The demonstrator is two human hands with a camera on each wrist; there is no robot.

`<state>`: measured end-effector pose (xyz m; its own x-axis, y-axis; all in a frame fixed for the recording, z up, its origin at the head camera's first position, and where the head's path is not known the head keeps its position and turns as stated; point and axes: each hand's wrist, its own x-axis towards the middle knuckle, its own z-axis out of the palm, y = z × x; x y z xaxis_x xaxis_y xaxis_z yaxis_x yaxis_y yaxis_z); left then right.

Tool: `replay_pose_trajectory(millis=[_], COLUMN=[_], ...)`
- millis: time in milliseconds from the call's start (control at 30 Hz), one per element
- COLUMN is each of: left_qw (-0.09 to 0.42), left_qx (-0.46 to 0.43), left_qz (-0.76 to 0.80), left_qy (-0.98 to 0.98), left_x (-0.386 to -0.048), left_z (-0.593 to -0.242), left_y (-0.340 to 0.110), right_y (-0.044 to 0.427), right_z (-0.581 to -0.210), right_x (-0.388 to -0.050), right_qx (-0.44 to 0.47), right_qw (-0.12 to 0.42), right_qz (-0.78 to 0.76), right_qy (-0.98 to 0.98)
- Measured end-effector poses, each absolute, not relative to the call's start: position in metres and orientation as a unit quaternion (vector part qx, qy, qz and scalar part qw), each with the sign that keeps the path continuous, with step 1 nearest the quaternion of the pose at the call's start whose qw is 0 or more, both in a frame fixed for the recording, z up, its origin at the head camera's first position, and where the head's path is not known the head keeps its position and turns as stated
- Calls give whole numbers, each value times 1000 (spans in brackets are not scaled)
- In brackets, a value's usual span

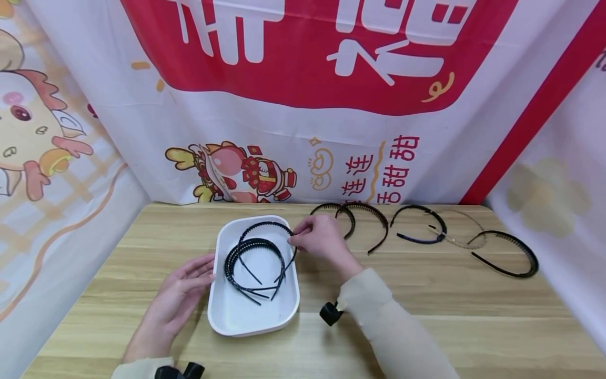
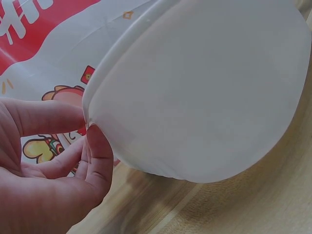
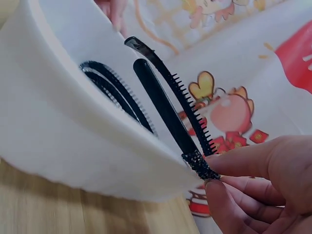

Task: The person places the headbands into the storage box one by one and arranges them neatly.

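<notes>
A white plastic bin (image 1: 246, 322) stands on the wooden table, with several black headbands (image 1: 258, 242) lying in a loose stack inside. At its left side, my left hand (image 1: 182, 289) pinches the rim between thumb and fingers, as the left wrist view shows. My right hand (image 1: 322, 239) is over the bin's far right edge and pinches another black headband (image 3: 165, 107) near its curve. That headband has comb teeth along its inside and a glittery section (image 3: 200, 165) under the fingertips. Its ends point down into the bin, close to the stack; whether they touch it I cannot tell.
To the right along the back of the table (image 1: 402, 300) lie a black toothed headband (image 1: 352, 218), a dark brown one (image 1: 379, 211), a dark blue-black one (image 1: 442, 226), a thin pale one (image 1: 483, 237) and a black one (image 1: 532, 260). A printed cloth (image 1: 303, 126) hangs behind.
</notes>
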<state>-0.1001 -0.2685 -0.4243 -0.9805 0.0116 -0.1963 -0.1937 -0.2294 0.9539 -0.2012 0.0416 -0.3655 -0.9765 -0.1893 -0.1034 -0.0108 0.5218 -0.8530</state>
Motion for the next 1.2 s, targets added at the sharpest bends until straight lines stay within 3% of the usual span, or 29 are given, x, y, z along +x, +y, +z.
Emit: replay_pose_trajectory(millis=[567, 1200], left_qw=[63, 66], left_qx=[-73, -69], left_qz=[781, 779], left_qy=[617, 620], left_x=[-101, -101], left_z=[-427, -426], left_y=[-269, -270], right_y=[-4, -16], right_z=[-356, -363], right_x=[-199, -203], right_qx=[-120, -102], right_qw=[44, 52], right_qz=[-347, -278], right_qy=[929, 954])
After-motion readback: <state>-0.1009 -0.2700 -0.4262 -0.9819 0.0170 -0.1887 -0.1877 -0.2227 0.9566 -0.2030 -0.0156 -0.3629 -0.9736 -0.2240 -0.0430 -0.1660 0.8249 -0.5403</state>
